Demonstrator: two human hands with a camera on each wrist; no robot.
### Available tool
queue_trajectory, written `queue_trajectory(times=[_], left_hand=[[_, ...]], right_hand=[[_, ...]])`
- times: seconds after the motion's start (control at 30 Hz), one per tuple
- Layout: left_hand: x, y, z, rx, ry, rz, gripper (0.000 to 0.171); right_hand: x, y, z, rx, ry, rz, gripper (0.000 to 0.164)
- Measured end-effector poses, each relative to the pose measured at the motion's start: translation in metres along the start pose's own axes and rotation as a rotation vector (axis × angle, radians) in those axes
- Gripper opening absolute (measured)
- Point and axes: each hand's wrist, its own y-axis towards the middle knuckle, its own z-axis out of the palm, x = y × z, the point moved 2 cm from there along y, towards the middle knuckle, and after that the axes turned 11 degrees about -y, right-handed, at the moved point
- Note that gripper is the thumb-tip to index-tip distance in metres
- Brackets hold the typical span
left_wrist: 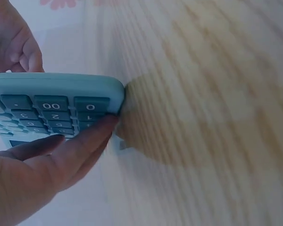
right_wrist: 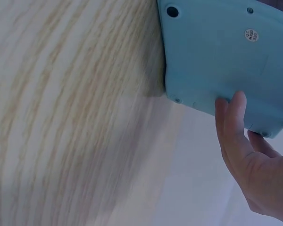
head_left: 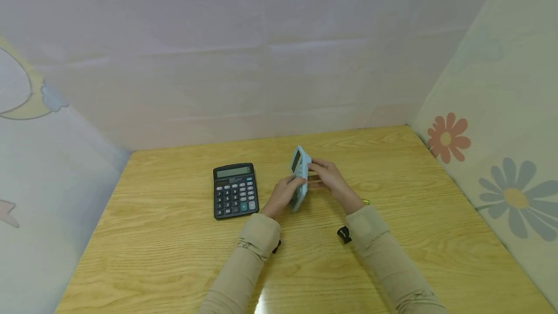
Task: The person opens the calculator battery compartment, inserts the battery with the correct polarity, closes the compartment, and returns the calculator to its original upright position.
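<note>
A light-blue calculator (head_left: 299,178) stands on its long side on the table, its keys facing left. My left hand (head_left: 284,193) holds it from the keyed face, with fingers (left_wrist: 87,146) lying across the number keys close to the tabletop. From the other side my right hand (head_left: 329,177) holds it, fingertips (right_wrist: 237,101) on the plain back with its screws and small round sticker. To the left, a black calculator (head_left: 236,191) lies flat, screen at the far end, apart from both hands.
The wood-grain table (head_left: 165,236) meets a pale cloth wall (head_left: 261,86) at the back. Patterned cloths stand at both sides, the right one with a red flower (head_left: 445,138). A black strap end (head_left: 344,234) hangs below the right cuff.
</note>
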Motion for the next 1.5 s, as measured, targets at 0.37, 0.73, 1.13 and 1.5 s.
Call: queue_trajectory(times=[0.37, 0.73, 1.13, 1.5], left_hand=[[-0.018, -0.015, 0.002, 0.018, -0.079, 0.003, 0.055], [-0.009, -0.007, 0.000, 0.005, -0.130, 0.016, 0.054], [0.005, 0.003, 0.000, -0.019, -0.141, 0.013, 0.059], [0.004, 0.002, -0.001, -0.110, -0.161, 0.023, 0.056]], right_hand=[[0.008, -0.003, 0.001, -0.021, -0.068, -0.021, 0.050], [0.001, 0.002, 0.001, -0.006, -0.120, 0.050, 0.060], [-0.007, 0.010, 0.007, 0.040, -0.149, 0.148, 0.067], [-0.035, 0.034, 0.007, 0.057, -0.084, 0.222, 0.069]])
